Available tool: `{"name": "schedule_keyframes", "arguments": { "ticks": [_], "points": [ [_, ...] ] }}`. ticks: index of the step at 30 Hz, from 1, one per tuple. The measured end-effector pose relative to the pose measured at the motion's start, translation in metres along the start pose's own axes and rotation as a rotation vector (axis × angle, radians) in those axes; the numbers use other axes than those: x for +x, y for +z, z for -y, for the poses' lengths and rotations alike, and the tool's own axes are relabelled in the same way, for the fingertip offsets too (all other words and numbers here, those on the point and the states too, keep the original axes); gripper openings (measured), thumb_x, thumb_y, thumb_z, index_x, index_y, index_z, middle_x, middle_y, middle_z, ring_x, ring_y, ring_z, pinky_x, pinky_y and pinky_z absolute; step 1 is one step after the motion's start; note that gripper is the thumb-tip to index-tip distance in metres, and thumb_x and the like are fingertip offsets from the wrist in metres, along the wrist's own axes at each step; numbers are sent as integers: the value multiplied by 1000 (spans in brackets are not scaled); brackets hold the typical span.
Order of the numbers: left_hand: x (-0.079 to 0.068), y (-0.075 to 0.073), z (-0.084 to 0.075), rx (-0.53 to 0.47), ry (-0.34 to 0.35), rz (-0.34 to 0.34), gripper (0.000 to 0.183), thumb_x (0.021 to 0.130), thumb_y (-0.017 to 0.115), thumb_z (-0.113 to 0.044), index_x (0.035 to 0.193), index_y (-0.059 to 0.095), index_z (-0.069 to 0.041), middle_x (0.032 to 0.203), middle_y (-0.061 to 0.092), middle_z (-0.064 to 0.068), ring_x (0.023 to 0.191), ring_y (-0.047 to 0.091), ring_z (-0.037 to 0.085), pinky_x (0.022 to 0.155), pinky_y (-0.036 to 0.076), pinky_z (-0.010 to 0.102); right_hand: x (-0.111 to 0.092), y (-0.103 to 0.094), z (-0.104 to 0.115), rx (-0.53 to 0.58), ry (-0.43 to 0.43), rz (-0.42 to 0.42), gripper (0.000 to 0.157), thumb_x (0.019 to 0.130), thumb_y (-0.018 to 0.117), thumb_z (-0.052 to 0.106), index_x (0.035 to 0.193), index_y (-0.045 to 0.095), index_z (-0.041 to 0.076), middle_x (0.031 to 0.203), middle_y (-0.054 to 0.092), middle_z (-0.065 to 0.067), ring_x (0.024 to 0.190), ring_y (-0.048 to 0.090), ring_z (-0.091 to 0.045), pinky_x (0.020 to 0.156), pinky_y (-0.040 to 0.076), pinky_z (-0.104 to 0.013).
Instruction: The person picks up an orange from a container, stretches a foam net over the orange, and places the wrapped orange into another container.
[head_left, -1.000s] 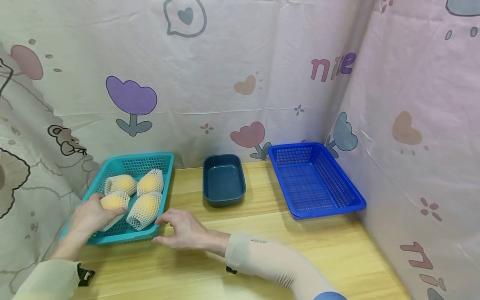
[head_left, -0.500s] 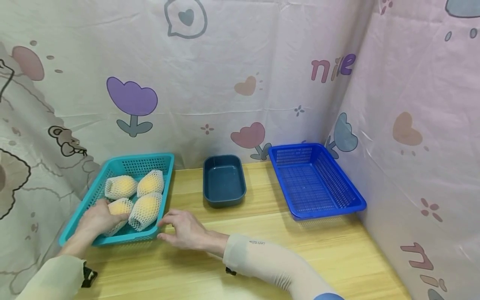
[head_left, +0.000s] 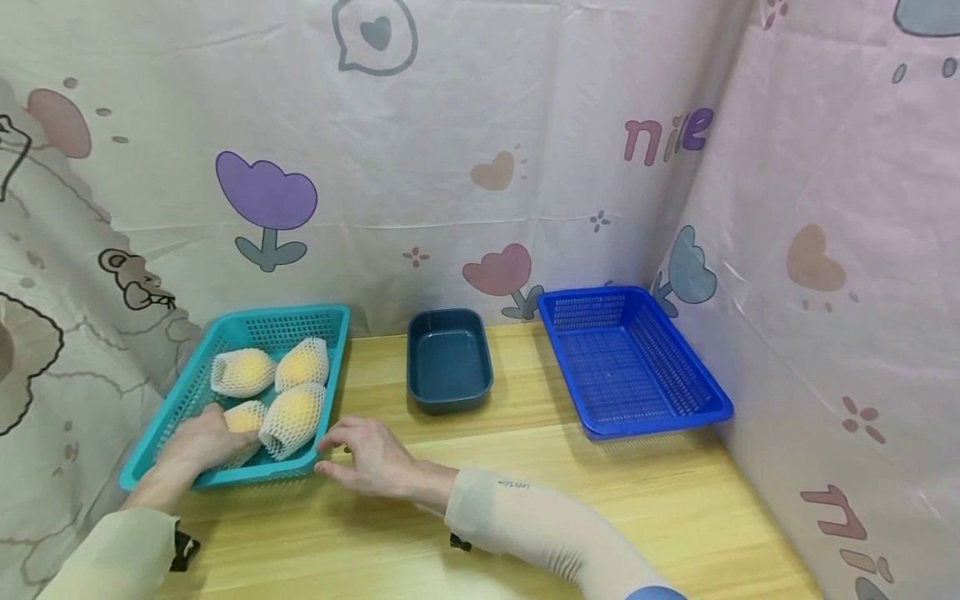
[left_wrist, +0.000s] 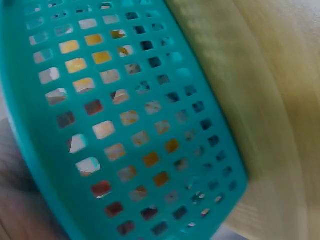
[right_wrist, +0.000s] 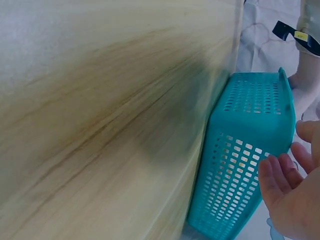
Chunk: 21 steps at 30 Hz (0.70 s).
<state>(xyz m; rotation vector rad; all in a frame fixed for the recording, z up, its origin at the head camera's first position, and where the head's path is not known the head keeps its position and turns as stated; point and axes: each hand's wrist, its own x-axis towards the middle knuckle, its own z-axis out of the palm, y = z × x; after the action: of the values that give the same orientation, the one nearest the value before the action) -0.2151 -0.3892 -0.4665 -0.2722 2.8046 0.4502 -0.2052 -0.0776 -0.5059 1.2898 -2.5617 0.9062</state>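
Inside the turquoise basket (head_left: 217, 477), at the left in the head view, my left hand (head_left: 197, 446) holds a yellow fruit in a white foam net (head_left: 245, 417), its thumb along the near side. Its other fingers are mostly hidden. Three like it lie alongside: one at the back left (head_left: 243, 372), one at the back right (head_left: 302, 365) and one at the front right (head_left: 292, 419). At the basket's front right corner, my right hand (head_left: 371, 457) touches the rim with loosely bent fingers. The left wrist view shows mainly the basket's perforated wall (left_wrist: 107, 120).
A dark teal rectangular dish (head_left: 448, 362) stands in the middle of the wooden table (head_left: 480, 450). Farther right is a blue perforated basket (head_left: 615, 375), with nothing inside. A printed curtain (head_left: 420, 167) hangs behind the table and along both sides.
My left hand has moved down and slightly right, and the fruit it holds sits lower in the turquoise basket beside the front right fruit. My right hand has barely moved.
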Motion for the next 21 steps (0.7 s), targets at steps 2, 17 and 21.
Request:
{"name": "schedule_keyframes", "arguments": {
  "ticks": [2, 17, 21],
  "points": [
    [-1, -4, -4, 28, 0, -7, 107, 101, 68, -66, 145, 38, 27, 131, 55, 54, 110, 64, 65, 83, 57, 69, 0, 0, -1, -1, -4, -2, 22, 106, 80, 33, 123, 83, 20, 122, 82, 6, 111, 78, -5, 95, 49, -3],
    [-23, -21, -71, 44, 177, -309, 60, 108, 62, -43, 145, 65, 4, 127, 73, 38, 80, 70, 43, 50, 48, 44, 2, -55, -28, 90, 5, -19, 21, 107, 74, 21, 120, 83, 7, 115, 87, -4, 104, 83, -13, 91, 61, -12],
    [-30, -17, -105, -11, 280, -391, 54, 110, 64, -41, 143, 69, 1, 124, 77, 33, 71, 67, 32, 46, 43, 38, -3, -89, -49, 49, 30, -86, 20, 105, 74, 20, 116, 84, 6, 111, 87, -6, 100, 84, -19, 89, 64, -21]
  ]
}}
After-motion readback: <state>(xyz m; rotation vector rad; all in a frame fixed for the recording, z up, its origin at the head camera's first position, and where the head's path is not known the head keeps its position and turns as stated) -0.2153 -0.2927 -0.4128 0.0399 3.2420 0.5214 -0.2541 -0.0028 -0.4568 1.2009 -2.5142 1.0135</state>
